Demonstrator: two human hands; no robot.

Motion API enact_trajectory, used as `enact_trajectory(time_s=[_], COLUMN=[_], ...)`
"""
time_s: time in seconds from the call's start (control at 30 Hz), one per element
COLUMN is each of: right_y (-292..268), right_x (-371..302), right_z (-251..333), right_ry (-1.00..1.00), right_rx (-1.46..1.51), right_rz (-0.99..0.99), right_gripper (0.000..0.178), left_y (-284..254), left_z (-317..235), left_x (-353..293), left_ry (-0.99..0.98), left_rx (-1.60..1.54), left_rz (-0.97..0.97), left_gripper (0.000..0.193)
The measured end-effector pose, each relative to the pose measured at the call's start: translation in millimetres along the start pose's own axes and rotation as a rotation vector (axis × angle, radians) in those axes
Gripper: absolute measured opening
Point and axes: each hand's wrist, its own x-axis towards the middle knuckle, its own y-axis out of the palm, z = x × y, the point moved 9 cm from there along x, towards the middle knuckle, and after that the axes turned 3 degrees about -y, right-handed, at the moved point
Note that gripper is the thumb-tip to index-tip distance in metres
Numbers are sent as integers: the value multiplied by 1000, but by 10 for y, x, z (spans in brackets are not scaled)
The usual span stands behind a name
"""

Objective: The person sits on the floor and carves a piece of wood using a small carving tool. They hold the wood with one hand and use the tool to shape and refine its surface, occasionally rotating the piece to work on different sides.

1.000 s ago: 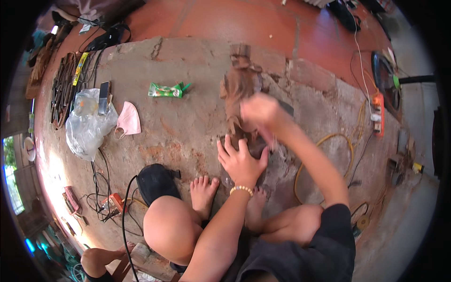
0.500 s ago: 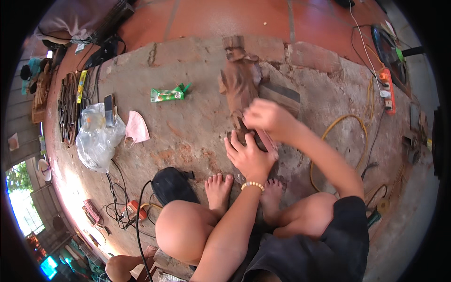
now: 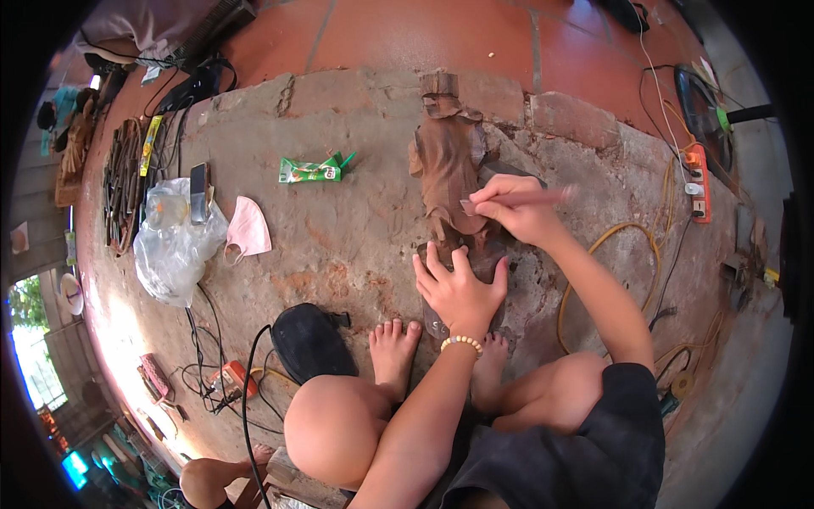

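A carved brown wooden figure (image 3: 452, 157) lies on the rough ground before me, its top end away from me. My left hand (image 3: 462, 293) spans its lower end, fingers spread on one side and thumb on the other. In my right hand (image 3: 521, 212) is a slim reddish-brown stick-like tool (image 3: 530, 198), pinched between thumb and fingers. The tool's tip is at the figure's lower middle; its rear end is smeared by motion, and its exact kind cannot be made out. Part of a dark block shows beside the figure, partly behind my right hand.
To the left lie a green packet (image 3: 314, 169), a pink face mask (image 3: 248, 227), a clear plastic bag (image 3: 178, 254), a phone (image 3: 199, 191) and a bundle of thin tools (image 3: 125, 182). A black pouch (image 3: 314, 339) is by my foot. Right: a yellow cord (image 3: 585, 263) and an orange power strip (image 3: 698, 182).
My right hand has moved from beside my left hand to the figure's right side, and the tool now shows clearly in it. The left hand's fingers are spread wider.
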Motion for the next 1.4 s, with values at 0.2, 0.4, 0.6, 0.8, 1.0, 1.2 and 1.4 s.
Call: enact_trajectory(time_s=[0.2, 0.4, 0.6, 0.8, 1.0, 1.2, 1.4], right_y=[62, 235, 211, -192, 82, 251, -172], right_x=[68, 248, 293, 559, 294, 42, 290], right_z=[-247, -57, -115, 605, 348, 507, 372], right_ry=[458, 390, 359, -560, -341, -474, -500], right_rx=[946, 901, 841, -390, -393, -423, -582], right_rz=[-225, -42, -61, -278, -140, 146, -187], right_gripper=[18, 22, 20, 14, 11, 9, 9], left_y=[1, 58, 30, 11, -4, -63, 6], left_z=[-9, 25, -11, -9, 36, -16, -152], left_x=[5, -17, 7, -11, -38, 0, -13], left_ry=[-17, -36, -37, -26, -30, 19, 66], left_rx=[-3, 1, 14, 0, 29, -5, 28], left_rz=[1, 43, 25, 12, 20, -45, -69], left_gripper=[53, 50, 51, 51, 50, 49, 50])
